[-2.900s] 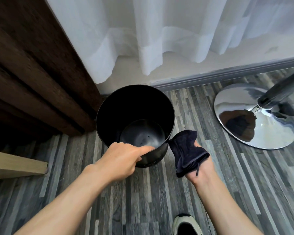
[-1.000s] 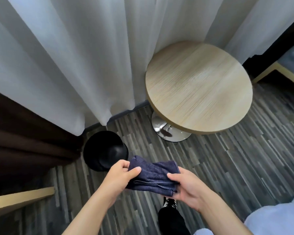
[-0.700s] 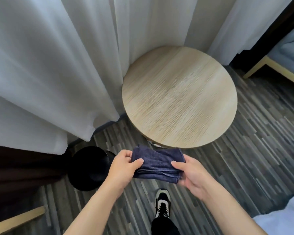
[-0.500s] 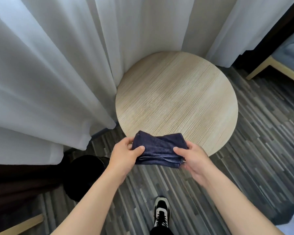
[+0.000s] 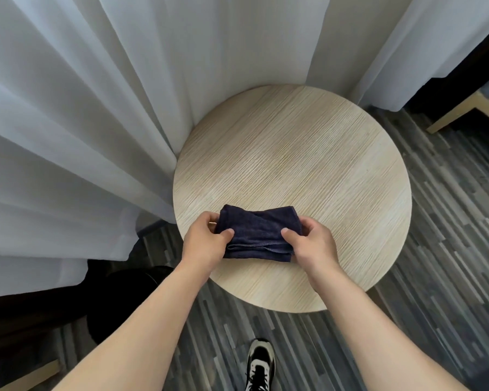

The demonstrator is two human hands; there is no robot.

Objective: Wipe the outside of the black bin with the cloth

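Down at the left, the black bin [image 5: 119, 303] stands on the floor in shadow, half hidden under the white curtain [image 5: 76, 131]. The left hand [image 5: 205, 244] pinches one end of the folded navy cloth [image 5: 259, 232], the right hand [image 5: 312, 245] the other, over the round wooden table [image 5: 308, 165].

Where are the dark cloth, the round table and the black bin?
cloth [image 5: 259, 232]: head view, middle of folded top.
round table [image 5: 308, 153]: head view, bare wooden top.
black bin [image 5: 119, 300]: head view, dark side, lower left.
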